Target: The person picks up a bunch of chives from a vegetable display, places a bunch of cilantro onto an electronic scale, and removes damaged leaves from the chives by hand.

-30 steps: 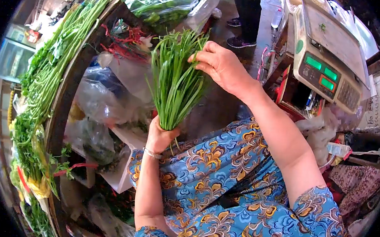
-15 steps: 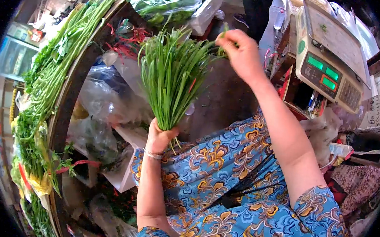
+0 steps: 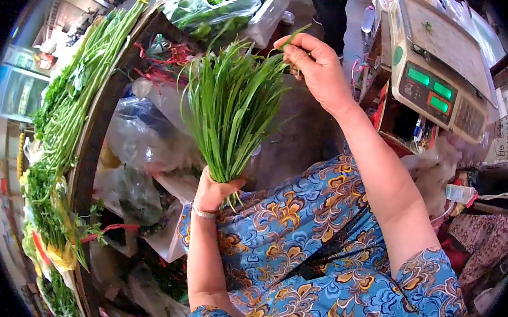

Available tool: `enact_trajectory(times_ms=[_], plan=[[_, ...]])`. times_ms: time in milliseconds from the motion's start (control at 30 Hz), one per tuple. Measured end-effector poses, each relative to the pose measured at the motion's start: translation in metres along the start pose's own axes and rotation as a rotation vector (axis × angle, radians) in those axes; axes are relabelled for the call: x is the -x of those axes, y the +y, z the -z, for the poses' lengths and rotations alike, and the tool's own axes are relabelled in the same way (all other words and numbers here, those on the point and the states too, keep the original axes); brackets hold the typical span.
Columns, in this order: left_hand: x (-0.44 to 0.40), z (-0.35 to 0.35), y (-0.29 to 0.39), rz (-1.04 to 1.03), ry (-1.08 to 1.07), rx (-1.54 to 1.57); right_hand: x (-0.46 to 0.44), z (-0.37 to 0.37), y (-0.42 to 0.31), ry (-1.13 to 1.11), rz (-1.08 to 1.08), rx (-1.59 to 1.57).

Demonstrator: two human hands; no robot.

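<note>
Bearing long green stalks [image 3: 84, 105], a curved, dark-rimmed wooden counter [image 3: 84, 182] is lining the left side. Right of its inner edge, a fanned bunch of slim green leaves [image 3: 227, 109] is pointing upward; the left hand [image 3: 210, 192], curled around it, is gripping the stems. The right hand [image 3: 313, 65], raised and bent beside the tips, is pinching one narrow green blade [image 3: 298, 33].

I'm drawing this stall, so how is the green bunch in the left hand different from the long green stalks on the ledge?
The bunch has flat, grassy leaves; the stalks look like thin strings. The bunch fans out from the left hand, while the stalks lie along the ledge. The bunch is held; no hand touches the stalks. Both are green, long and narrow.
</note>
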State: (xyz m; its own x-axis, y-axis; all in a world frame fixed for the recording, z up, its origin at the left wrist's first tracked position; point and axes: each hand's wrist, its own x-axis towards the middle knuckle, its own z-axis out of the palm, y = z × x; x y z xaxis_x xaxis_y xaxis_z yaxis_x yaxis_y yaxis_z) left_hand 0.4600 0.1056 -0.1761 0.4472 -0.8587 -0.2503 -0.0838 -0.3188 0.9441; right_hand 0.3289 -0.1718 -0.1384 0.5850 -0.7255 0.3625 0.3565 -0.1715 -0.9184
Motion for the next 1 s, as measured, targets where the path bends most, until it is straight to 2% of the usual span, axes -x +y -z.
enact_trajectory(times_ms=[100, 167, 233, 333, 433, 500, 567, 700, 767, 833, 900, 967, 1000], plan=[[0.000, -0.001, 0.003, -0.019, -0.009, -0.019, 0.005, -0.006, -0.010, -0.033, -0.042, 0.064], [0.000, -0.003, 0.003, -0.021, -0.007, -0.004, 0.007, -0.011, -0.010, -0.146, 0.120, 0.156], [-0.001, -0.004, 0.003, -0.025, -0.004, 0.014, 0.013, -0.013, -0.018, -0.323, 0.009, 0.107], [-0.002, -0.004, 0.005, 0.032, -0.037, 0.069, 0.020, -0.019, -0.023, -0.408, 0.051, 0.107], [-0.003, -0.003, 0.001, 0.064, -0.010, 0.044, 0.023, -0.027, -0.010, -0.472, 0.220, 0.198], [-0.003, 0.000, -0.005, 0.067, -0.051, 0.037, 0.026, -0.030, -0.008, -0.541, 0.231, 0.325], [-0.006, 0.000, -0.010, 0.073, -0.057, 0.035, 0.027, -0.030, -0.002, -0.558, 0.319, 0.458], [-0.004, 0.000, -0.007, 0.104, -0.021, 0.069, 0.030, -0.033, 0.001, -0.532, 0.303, 0.413], [-0.004, 0.002, -0.009, 0.107, -0.019, 0.087, 0.032, -0.037, 0.001, -0.445, 0.251, 0.327], [-0.003, 0.003, -0.011, 0.121, -0.012, 0.097, 0.028, -0.034, -0.003, -0.380, 0.062, 0.236], [-0.001, 0.007, -0.017, 0.104, -0.037, 0.141, 0.016, -0.025, -0.004, -0.281, -0.026, 0.105], [0.000, 0.007, -0.017, 0.086, -0.066, 0.182, 0.010, -0.014, -0.010, -0.212, -0.243, -0.193], [0.001, 0.006, -0.014, 0.091, -0.057, 0.148, 0.006, -0.010, -0.009, -0.177, -0.266, -0.278]])
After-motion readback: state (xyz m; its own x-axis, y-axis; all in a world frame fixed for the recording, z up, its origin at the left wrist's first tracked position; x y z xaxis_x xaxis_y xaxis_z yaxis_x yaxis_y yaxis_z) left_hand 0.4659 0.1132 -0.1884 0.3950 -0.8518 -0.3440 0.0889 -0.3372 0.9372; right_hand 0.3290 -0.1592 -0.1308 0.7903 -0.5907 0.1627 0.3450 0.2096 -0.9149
